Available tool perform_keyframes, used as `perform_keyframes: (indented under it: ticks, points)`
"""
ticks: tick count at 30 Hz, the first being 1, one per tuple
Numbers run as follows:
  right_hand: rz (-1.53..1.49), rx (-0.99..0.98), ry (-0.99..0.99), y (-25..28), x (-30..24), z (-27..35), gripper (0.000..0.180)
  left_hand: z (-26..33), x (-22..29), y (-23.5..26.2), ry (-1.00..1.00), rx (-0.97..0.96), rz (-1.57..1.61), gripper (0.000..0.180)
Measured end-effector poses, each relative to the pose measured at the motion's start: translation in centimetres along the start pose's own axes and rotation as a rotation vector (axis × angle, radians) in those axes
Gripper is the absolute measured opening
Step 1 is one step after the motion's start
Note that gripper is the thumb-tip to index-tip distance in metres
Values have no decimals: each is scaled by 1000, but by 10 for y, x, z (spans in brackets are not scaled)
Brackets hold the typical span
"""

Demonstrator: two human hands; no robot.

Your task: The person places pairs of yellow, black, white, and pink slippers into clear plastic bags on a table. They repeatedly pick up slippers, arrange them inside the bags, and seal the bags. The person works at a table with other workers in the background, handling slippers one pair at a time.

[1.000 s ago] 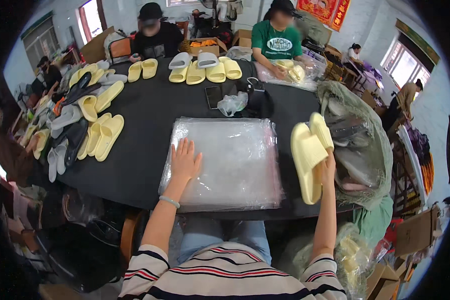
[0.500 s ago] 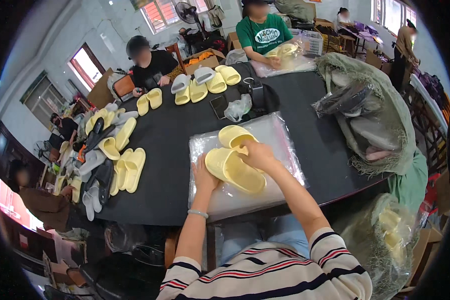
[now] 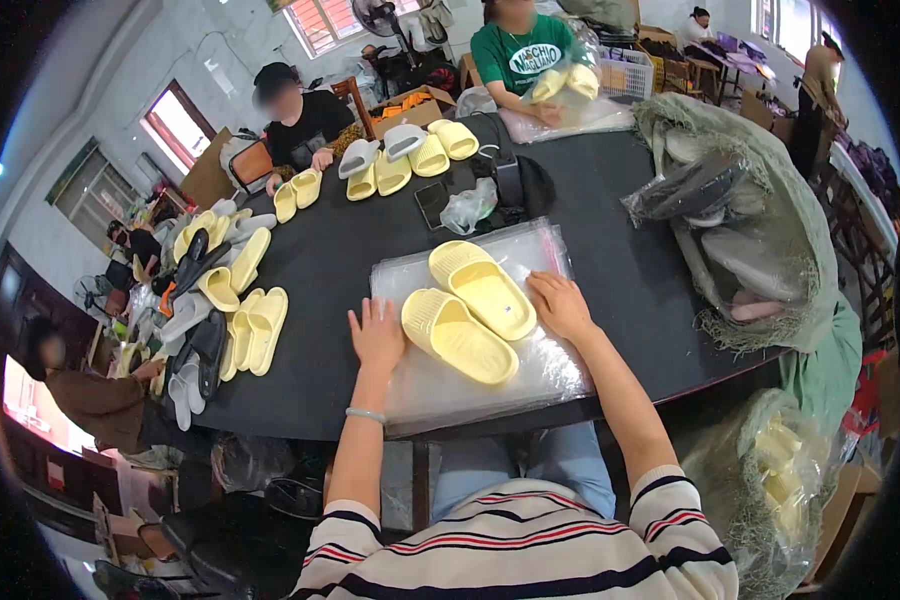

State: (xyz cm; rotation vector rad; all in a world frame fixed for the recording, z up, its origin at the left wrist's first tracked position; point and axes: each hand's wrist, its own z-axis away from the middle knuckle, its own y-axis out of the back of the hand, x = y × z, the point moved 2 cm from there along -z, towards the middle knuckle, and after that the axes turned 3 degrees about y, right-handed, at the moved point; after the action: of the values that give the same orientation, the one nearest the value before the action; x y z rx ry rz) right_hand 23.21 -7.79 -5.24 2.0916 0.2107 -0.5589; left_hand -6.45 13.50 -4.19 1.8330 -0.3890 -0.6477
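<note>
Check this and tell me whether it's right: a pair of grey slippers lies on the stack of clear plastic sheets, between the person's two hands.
Not quite: the colour is wrong. The head view shows a pair of pale yellow slippers lying on the stack of clear plastic sheets, between the person's left hand and right hand.

Matt yellow slippers on glossy clear plastic sheets
The straps before you look ribbed, the insoles smooth; your black tabletop is dull, the green sack at your right rough-woven and frayed, your bracelet smooth
</note>
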Motion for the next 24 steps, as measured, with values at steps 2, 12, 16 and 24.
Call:
perform_keyframes:
  ticks: [2, 12, 16, 24]
  points:
    - [-16, 7, -10, -3, 3, 2, 34, 4, -8, 15, -9, 90, 13, 50]
    - [-97, 39, 1, -1, 8, 2, 32, -3, 88, 130, -529, 207, 371, 37]
    - [-111, 57, 20, 0, 11, 2, 31, -17, 117, 115, -543, 179, 127, 24]
    - [-127, 41, 48, 4, 7, -1, 31, -27, 80, 101, -541, 295, -28, 11]
